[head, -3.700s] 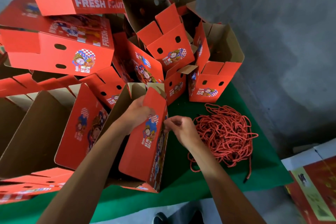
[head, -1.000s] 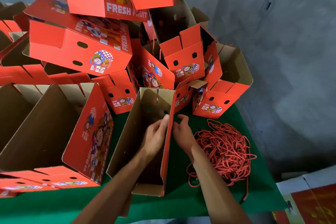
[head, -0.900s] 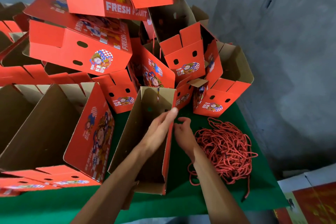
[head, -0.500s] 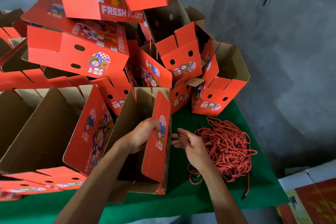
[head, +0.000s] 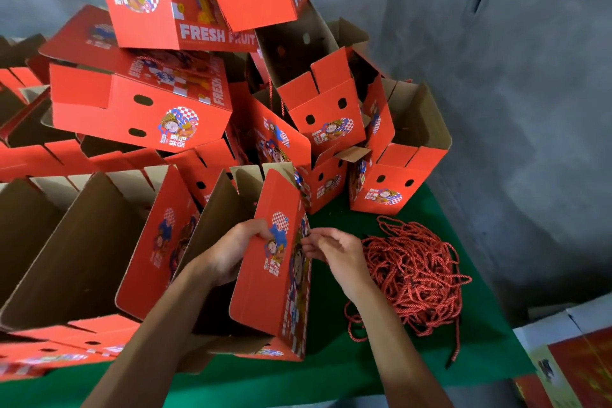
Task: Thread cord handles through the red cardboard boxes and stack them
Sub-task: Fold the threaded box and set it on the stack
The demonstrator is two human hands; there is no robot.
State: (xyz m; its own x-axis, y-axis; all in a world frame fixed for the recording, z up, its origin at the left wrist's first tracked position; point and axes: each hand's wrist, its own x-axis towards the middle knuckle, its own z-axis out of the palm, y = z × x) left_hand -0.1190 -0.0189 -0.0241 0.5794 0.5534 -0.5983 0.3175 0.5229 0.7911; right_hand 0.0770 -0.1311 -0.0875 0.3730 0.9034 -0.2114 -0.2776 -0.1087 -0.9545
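A: Box (head: 265,275) stands open on the green table (head: 347,371), in front of the stack (head: 142,109). Left hand (head: 231,252) grips its red wall, thumb outside, fingers hidden inside. Likely light, thin card that bends; hold near a fold.

B: Right hand (head: 334,252)?

A: Fingertips at the box's right edge, loosely curled. Whether they pinch a cord end, cannot tell. Cords (head: 414,278) lie heaped just beside it; limp, tangle-prone, so take one by its tip.

B: Holes?

A: Not visible on this box.

Both forearms bare to frame edge, no sleeves, no gloves, no watch/rings on either grip.
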